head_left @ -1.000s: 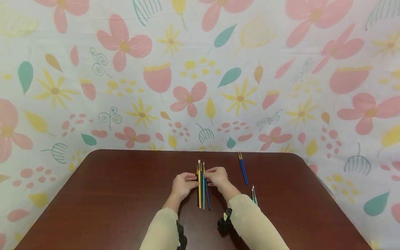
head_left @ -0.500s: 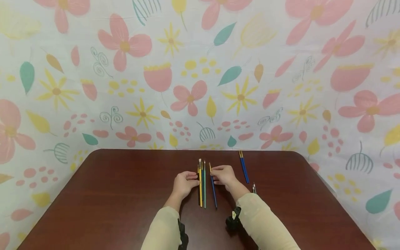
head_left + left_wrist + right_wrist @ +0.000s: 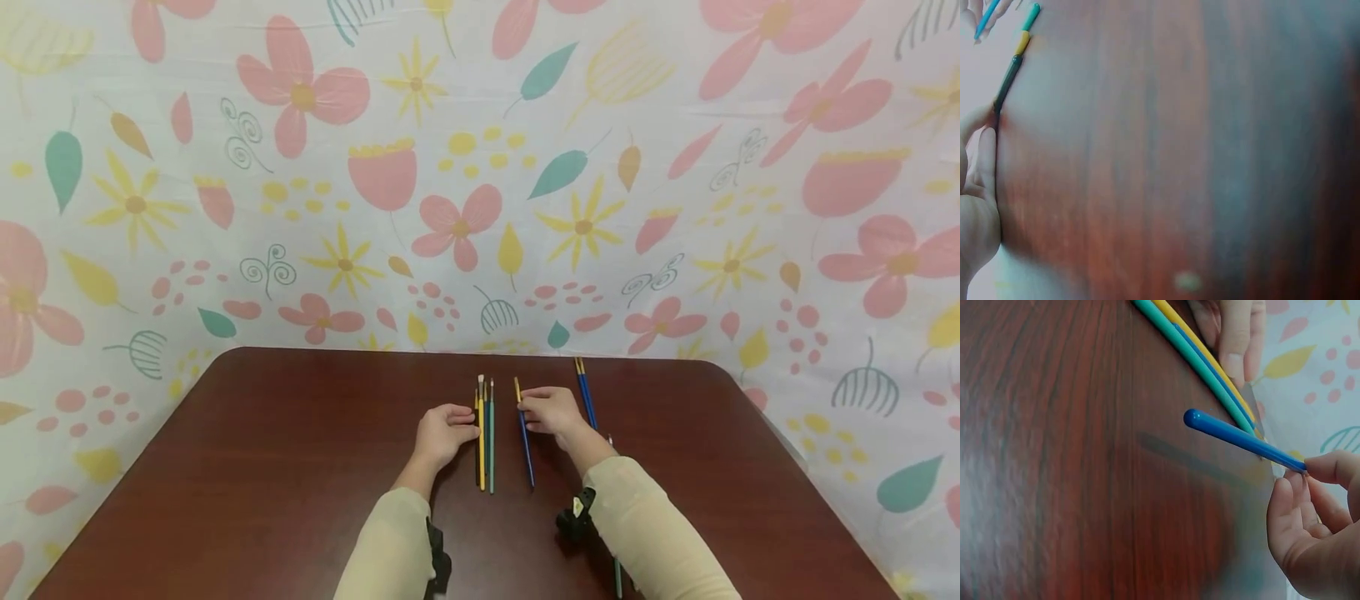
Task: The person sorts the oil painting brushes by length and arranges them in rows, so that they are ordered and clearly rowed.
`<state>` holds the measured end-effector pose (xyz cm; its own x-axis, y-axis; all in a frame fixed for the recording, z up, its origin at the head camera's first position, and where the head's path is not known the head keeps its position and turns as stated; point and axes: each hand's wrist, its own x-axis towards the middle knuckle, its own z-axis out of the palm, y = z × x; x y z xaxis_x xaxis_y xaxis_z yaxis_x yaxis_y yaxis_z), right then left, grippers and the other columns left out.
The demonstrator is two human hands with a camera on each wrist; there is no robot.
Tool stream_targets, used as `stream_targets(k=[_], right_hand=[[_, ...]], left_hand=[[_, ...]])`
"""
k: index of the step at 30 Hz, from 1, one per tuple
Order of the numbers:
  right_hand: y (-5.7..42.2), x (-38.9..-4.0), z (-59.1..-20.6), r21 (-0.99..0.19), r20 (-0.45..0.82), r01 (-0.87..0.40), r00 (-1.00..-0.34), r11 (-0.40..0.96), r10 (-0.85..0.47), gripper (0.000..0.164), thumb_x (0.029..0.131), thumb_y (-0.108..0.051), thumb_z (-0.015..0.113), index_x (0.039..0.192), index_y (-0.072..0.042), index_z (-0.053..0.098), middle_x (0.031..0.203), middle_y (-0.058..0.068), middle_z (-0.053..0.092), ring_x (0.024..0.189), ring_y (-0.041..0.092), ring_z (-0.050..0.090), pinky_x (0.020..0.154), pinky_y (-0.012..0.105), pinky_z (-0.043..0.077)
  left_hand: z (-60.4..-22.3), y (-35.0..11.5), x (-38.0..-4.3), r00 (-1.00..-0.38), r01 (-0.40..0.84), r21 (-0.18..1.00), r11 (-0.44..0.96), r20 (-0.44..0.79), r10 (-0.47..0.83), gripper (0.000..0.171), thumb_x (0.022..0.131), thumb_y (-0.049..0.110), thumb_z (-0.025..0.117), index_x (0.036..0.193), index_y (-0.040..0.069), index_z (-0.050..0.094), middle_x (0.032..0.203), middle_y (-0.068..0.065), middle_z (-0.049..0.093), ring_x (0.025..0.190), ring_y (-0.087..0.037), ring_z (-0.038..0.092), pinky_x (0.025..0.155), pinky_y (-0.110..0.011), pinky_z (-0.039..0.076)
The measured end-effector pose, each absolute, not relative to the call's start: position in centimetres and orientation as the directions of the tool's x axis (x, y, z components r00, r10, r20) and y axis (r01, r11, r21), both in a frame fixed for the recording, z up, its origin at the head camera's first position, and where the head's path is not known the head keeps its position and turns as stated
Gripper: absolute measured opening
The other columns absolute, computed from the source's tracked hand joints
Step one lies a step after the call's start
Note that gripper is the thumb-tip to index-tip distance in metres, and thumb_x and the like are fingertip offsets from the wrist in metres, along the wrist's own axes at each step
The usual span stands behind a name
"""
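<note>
A small group of paintbrushes lies lengthwise at mid-table, among them a yellow-handled paintbrush (image 3: 482, 454) and a teal paintbrush (image 3: 492, 454). From the left side, my left hand (image 3: 437, 437) holds this group near its upper part, thumb and fingers at the handles. The left wrist view has a black-handled paintbrush (image 3: 1007, 83) at those fingertips. To the right, my right hand (image 3: 553, 410) pinches a single blue paintbrush (image 3: 527, 450) near its bristle end. In the right wrist view the rounded handle end of the blue brush points away from the fingers, above its reflection on the tabletop.
Two blue paintbrushes (image 3: 587, 393) lie at the table's far edge, right of my right hand. A teal handle (image 3: 618, 577) shows beside the right sleeve (image 3: 652, 525), which covers part of it. The brown table (image 3: 300, 467) meets a flowered cloth (image 3: 450, 275) behind.
My right hand has drawn the blue paintbrush out of the group and carried it to the right. My left hand has stayed at the remaining brushes.
</note>
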<state>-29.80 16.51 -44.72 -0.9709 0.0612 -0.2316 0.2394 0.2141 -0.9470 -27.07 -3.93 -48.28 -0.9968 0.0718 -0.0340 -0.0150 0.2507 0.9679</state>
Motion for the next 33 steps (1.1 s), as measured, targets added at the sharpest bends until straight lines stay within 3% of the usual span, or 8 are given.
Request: stream_targets(k=[13,20,33], right_hand=[[18.5,-29.7,-43.9,-0.952,-0.205,0.209,-0.978,0.223,0.042,0.035,0.086,-0.006,0.062,0.118,0.007,0.061,0.090,0.012,0.071,0.066,0.010,0.063,0.063,0.029,0.058],[19.8,-29.9,-44.0,-0.956,-0.201,0.206,-0.979,0.211,0.045,0.037,0.085,-0.007,0.063,0.119,0.008,0.060,0.084,0.006,0.071,0.065,0.009,0.063,0.062,0.027,0.058],[22.1,-30.8,-43.2,-0.950,-0.179,0.187,-0.982,0.248,0.052,0.038,0.088,-0.009,0.062,0.122,0.008,0.058,0.090,0.007,0.071,0.067,0.008,0.064,0.065,0.028,0.058]], left_hand=[[-48.2,-3.9,-27.0,-0.997,-0.018,0.964,0.265,-0.038,0.070,0.033,0.083,0.008,0.071,0.114,0.000,0.064,0.113,-0.014,0.068,0.096,-0.024,0.069,0.082,-0.036,0.056],[-48.2,-3.9,-27.0,-0.996,-0.027,0.967,0.253,-0.048,0.077,0.035,0.084,0.009,0.071,0.116,0.000,0.063,0.114,-0.014,0.068,0.097,-0.024,0.069,0.082,-0.035,0.056],[-48.1,-3.9,-27.0,-0.997,-0.025,0.966,0.257,-0.043,0.066,0.035,0.083,0.008,0.071,0.116,0.000,0.063,0.113,-0.014,0.068,0.098,-0.025,0.069,0.083,-0.036,0.056]])
